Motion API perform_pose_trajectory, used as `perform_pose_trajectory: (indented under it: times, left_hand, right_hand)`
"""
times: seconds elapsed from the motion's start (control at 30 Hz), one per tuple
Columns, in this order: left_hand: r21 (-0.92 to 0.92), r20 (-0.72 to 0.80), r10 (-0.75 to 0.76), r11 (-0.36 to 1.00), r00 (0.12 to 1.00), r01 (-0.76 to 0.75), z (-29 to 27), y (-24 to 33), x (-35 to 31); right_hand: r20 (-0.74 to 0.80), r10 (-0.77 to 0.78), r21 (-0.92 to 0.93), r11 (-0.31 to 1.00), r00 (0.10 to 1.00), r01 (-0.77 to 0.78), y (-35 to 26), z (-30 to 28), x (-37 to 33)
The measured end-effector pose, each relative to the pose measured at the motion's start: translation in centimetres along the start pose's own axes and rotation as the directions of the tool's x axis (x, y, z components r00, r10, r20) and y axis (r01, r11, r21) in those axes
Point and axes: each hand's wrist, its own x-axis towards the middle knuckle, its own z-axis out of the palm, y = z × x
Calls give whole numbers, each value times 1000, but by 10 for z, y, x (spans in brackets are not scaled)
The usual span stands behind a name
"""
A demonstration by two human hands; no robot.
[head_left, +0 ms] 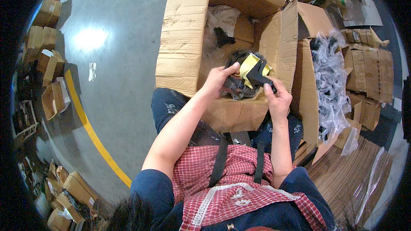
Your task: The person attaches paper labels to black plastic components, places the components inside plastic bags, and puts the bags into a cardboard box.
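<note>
Left hand (219, 79) at frame centre, fingers curled, thumb up, gripping dark bundle (237, 86) from left side. Right hand (277, 99) just right of it, fingertips pinching black part with yellow card (254, 72). Both held over open cardboard box (184, 38), upper centre. Second open box (305, 94) on right, packed with black parts in clear bags (332, 81). Yellow floor line (92, 132) lower left. Small cartons (51, 64) along left edge.

Dark bundle (238, 86) under yellow-black piece (254, 71): kind unclear, partly hidden.
</note>
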Motion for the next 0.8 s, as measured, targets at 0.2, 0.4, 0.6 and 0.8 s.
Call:
perform_pose_trajectory:
  times: [0.2,0.4,0.6,0.8]
  left_hand:
    - [-95,245,-137,982,960,164,5,1,-4]
    - [-182,97,26,983,995,-8,7,-22,3]
    - [-226,-60,313,921,948,-318,15,-23,3]
    - [-508,62,197,850,978,-139,9,-8,-1]
  right_hand:
    - [346,-409,-152,863,844,481,-33,18,1]
    - [244,-75,-196,973,967,125,-26,52,-12]
    - [180,70,-43,997,981,-64,-2,64,-12]
    - [338,328,463,758,882,-460,7,63,-13]
